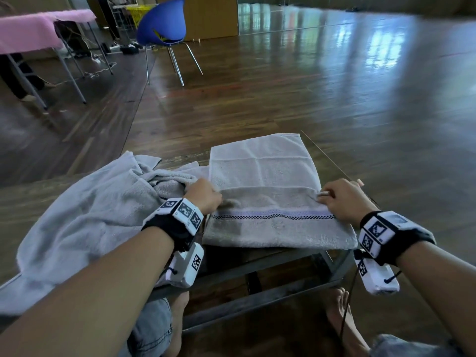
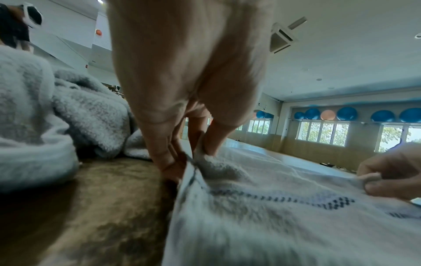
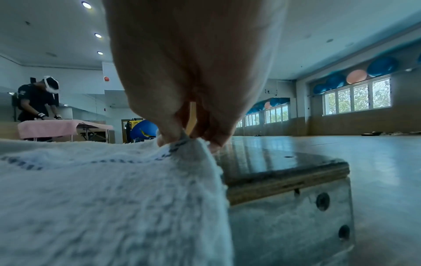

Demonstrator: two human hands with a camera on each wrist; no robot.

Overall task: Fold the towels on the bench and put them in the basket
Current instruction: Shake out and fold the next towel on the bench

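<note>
A beige towel (image 1: pixel 265 181) with a checked lilac band lies spread flat on the wooden bench (image 1: pixel 332 161), its near end hanging over the front edge. My left hand (image 1: pixel 206 195) pinches its left edge (image 2: pixel 193 162) just above the band. My right hand (image 1: pixel 334 197) pinches the right edge (image 3: pixel 182 142) at the same height. A crumpled grey towel (image 1: pixel 98 210) lies heaped on the bench to the left, spilling down toward my leg. No basket shows in any view.
The bench's right end (image 3: pixel 289 178) with its metal frame stands past the towel. Beyond lies open wooden floor, a blue chair (image 1: pixel 163 24), and a pink-covered table (image 1: pixel 33 32) at far left where another person (image 3: pixel 38 100) works.
</note>
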